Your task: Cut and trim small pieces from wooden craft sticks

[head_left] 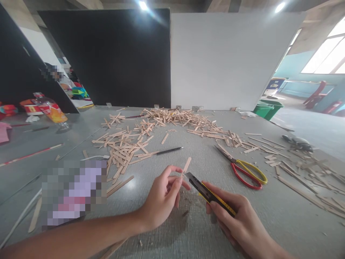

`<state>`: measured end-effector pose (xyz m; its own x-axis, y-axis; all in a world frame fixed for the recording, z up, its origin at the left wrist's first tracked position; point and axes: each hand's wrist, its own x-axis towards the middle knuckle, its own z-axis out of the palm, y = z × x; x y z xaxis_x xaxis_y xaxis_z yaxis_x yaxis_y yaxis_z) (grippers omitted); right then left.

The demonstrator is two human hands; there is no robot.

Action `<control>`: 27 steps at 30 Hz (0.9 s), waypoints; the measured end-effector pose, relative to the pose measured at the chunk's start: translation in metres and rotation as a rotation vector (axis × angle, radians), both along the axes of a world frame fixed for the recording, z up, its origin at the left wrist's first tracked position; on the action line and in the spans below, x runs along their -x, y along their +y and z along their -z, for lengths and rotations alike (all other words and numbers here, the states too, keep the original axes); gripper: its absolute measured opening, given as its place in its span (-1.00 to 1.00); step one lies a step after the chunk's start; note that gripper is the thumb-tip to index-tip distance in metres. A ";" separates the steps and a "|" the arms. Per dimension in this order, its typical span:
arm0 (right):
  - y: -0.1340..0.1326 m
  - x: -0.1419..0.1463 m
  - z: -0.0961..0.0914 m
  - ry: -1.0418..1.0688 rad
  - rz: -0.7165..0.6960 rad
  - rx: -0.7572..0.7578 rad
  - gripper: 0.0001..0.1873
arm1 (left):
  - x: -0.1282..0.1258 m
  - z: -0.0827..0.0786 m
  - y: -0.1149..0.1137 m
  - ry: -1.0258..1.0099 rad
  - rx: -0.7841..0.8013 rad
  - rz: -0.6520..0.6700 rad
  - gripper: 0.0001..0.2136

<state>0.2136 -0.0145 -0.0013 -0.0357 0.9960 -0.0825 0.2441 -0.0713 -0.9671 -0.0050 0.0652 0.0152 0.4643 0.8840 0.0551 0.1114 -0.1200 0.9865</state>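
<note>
Light is bright and cool. One ceiling lamp point(143, 5) flares above the black panel point(107, 61), streaking bluish glare down its upper right; a second lamp point(280, 7) glows well right of the panel, and the window point(326, 54) farther right is blown out. In front of the panel, the table point(201, 149) shows a hazy sheen and a soft shadow below the left hand point(164, 192). Wide-angle stretching bends the borders; a pixelated patch point(78, 190) hides detail nearer than the panel.

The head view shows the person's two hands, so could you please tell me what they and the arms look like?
The left hand and right hand are ungloved, with no rings visible. The left forearm and right wrist show no sleeve, watch or bracelet.
</note>
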 end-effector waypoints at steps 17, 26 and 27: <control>0.003 0.003 -0.003 -0.365 0.040 -0.228 -0.47 | 0.001 0.007 0.000 0.040 -0.098 -0.045 -0.77; 0.002 0.007 -0.008 -0.427 0.066 -0.305 -0.51 | 0.000 0.005 -0.002 0.099 -0.147 -0.055 -0.78; 0.002 0.006 -0.008 -0.416 0.063 -0.284 -0.51 | 0.000 0.005 -0.002 0.095 -0.144 -0.055 -0.77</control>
<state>0.2072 -0.0125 0.0065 0.0031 0.9803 0.1977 0.6166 0.1538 -0.7721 -0.0050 0.0629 0.0103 0.4241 0.8945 0.1414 0.2133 -0.2505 0.9443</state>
